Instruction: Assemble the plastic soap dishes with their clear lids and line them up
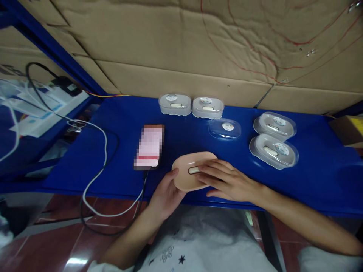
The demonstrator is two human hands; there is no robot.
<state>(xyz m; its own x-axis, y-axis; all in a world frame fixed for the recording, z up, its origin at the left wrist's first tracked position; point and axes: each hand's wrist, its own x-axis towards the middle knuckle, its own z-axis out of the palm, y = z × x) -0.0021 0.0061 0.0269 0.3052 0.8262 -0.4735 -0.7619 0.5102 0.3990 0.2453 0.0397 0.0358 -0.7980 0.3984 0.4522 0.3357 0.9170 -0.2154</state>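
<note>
A shallow peach-coloured oval dish (184, 181) is held over the front edge of the blue table. My left hand (167, 194) grips its left end, thumb on the rim and the other fingers underneath. In the middle of the dish sits a small white oblong piece (194, 170) with a dark outline. My right hand (227, 179) reaches in from the right, fingers stretched over the dish and their tips at the white piece. Whether those fingertips press on it or only hover, I cannot tell. A clear plastic lid (225, 130) with a round sticker lies beyond the dish.
Two lidded oval containers (175, 105) stand at the back, and two more (273, 150) at the right. A phone (149, 146) with a blurred screen lies left of the dish, its cable (106, 151) looping over the front edge. A white power strip (53, 113) is far left. Cardboard (147, 45) lines the back.
</note>
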